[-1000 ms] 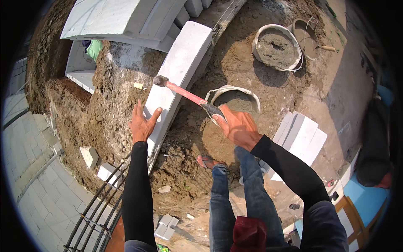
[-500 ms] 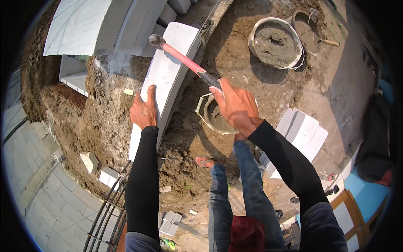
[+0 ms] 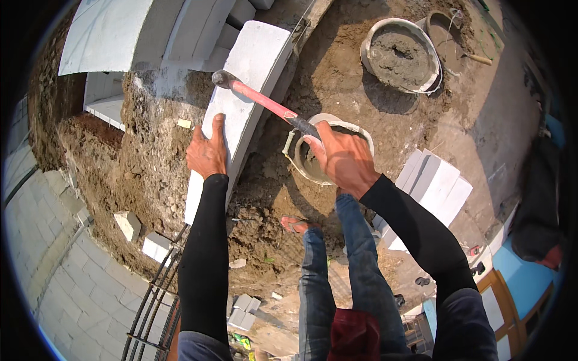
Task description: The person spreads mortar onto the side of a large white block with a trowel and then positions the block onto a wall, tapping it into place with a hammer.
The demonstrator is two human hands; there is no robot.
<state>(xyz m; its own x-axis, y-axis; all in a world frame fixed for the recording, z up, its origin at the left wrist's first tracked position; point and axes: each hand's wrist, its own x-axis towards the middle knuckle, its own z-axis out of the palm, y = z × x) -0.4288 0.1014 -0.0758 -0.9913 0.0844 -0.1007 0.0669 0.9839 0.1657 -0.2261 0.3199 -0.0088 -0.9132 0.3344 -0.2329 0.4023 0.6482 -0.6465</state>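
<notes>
A long white block (image 3: 250, 78) lies slantwise along the rough wall top (image 3: 159, 144) at my left. My left hand (image 3: 208, 150) grips its near-left edge, thumb on the upper face and fingers bent over the side. In my right hand (image 3: 344, 157) is a hammer (image 3: 265, 103) with a dark head, red shaft and black grip. Its head is over the block's left edge, beyond my left hand; whether it touches cannot be told. Below the right hand stands a bucket (image 3: 310, 171) holding some grey mortar, partly hidden by that hand.
A mortar-filled bucket (image 3: 400, 57) stands far right beside another bucket (image 3: 442, 39). White blocks (image 3: 436, 192) are stacked at right. Steel bars (image 3: 147, 307) stick out at lower left. A taut string (image 3: 303, 24) runs near the block's far end. My sandalled foot (image 3: 295, 224) is on muddy ground.
The hammer head has come down along the block, closer to my left hand. My left hand keeps its place on the block. The whole view has shifted slightly.
</notes>
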